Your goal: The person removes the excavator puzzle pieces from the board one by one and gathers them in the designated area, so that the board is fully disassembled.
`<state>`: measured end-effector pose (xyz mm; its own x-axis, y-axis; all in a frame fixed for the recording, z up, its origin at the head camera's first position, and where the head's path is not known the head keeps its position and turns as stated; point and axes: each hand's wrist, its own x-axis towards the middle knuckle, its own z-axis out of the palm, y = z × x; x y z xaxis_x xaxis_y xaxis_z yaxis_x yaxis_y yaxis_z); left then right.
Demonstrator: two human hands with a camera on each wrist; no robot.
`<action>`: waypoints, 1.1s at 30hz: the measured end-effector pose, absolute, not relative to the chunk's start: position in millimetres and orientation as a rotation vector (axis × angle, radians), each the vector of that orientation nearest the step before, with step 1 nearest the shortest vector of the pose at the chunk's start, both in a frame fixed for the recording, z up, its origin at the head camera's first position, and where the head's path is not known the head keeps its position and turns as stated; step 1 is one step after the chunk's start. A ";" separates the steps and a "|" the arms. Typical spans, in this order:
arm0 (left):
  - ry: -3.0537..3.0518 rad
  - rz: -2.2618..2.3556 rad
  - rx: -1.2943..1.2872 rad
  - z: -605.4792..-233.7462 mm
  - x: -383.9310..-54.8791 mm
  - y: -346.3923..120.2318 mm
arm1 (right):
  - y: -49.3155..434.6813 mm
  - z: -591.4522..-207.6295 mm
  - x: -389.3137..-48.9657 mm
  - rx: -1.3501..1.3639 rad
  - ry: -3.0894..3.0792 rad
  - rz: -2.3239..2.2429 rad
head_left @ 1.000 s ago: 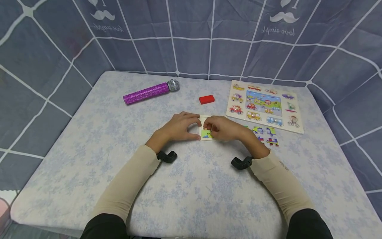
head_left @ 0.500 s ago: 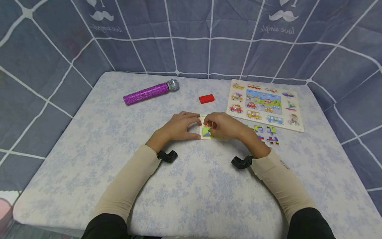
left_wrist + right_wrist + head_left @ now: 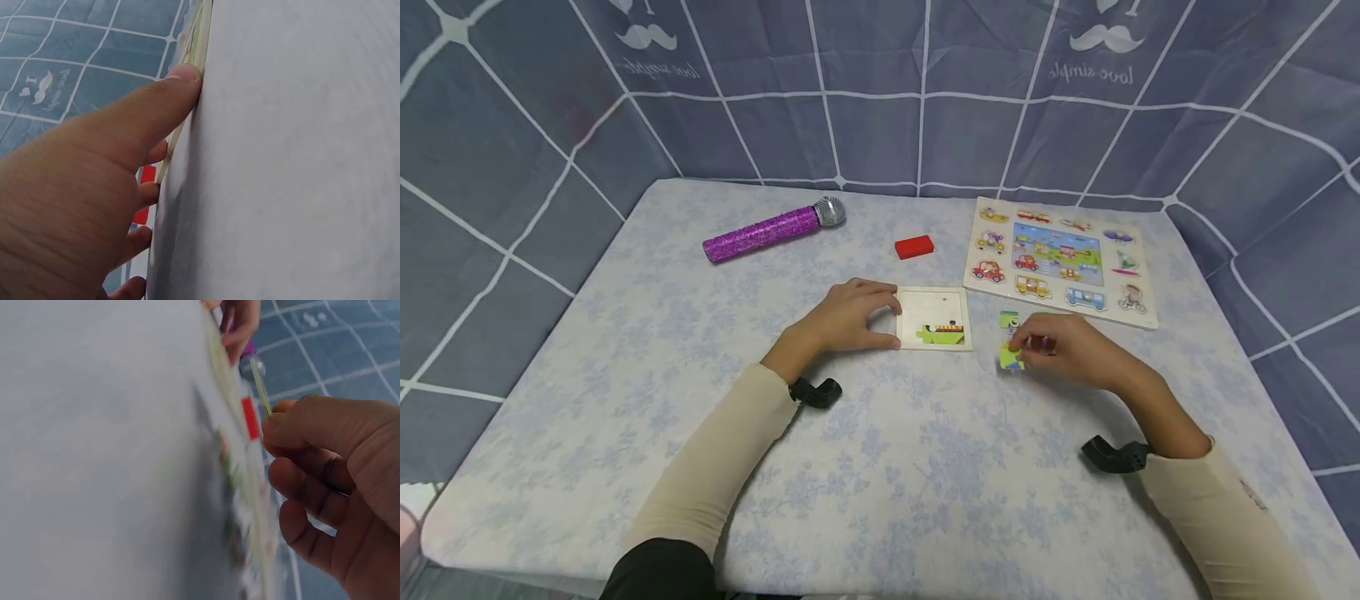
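Observation:
In the head view a small pale wooden puzzle tray [image 3: 917, 312] lies mid-table. One puzzle piece [image 3: 942, 335], green with a train on it, sits along its bottom side. My left hand [image 3: 847, 320] rests against the tray's left edge, thumb and fingertips touching it with a gap between them. Right of the tray, my right hand [image 3: 1071, 348] pinches a green and blue puzzle piece [image 3: 1010, 358] between thumb and index finger. The right wrist view shows this thin piece [image 3: 260, 386] edge-on, off the table. Another puzzle piece [image 3: 1009, 320] lies just behind it; my right hand covers other loose pieces.
A larger wooden vehicle puzzle board [image 3: 1060, 300] lies at the back right. Behind the tray is a red block [image 3: 914, 247]. A purple glittery microphone [image 3: 767, 233] lies at the back left. Patterned cloth curtains [image 3: 880, 142] hang close behind the table.
My right hand has moved right, from over the tray to the loose pieces, carrying the green and blue puzzle piece out. The left hand stays at the tray's left edge.

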<state>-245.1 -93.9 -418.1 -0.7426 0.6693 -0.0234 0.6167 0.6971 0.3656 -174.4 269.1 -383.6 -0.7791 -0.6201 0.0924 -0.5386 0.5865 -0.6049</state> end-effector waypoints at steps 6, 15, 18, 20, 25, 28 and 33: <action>2.774 0.505 1.022 -413.9 -246.1 -98.5 | 287.4 -403.7 -158.8 -1.040 2.653 -1.033; 2.763 0.531 1.039 -418.2 -245.6 -100.0 | 282.3 -413.5 -159.2 -1.138 2.687 -1.012; 2.758 0.540 1.040 -419.4 -245.1 -99.5 | 281.5 -414.4 -158.1 -1.154 2.702 -0.996; 2.756 0.543 1.043 -419.6 -245.0 -98.7 | 281.6 -415.2 -157.4 -1.155 2.710 -0.994; 2.755 0.535 1.049 -420.4 -245.9 -96.5 | 283.4 -418.4 -156.3 -1.138 2.723 -0.985; 2.750 0.535 1.055 -420.8 -246.4 -95.0 | 284.7 -418.9 -155.3 -1.113 2.738 -0.980; 2.744 0.526 1.041 -419.8 -246.5 -92.6 | 286.7 -415.9 -153.3 -1.072 2.739 -0.999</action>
<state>-246.5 -92.6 -419.8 -0.7449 0.6668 -0.0242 0.6106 0.6958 0.3782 -153.3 286.7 -415.9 -0.7612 -0.6199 0.1906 -0.5970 0.5550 -0.5792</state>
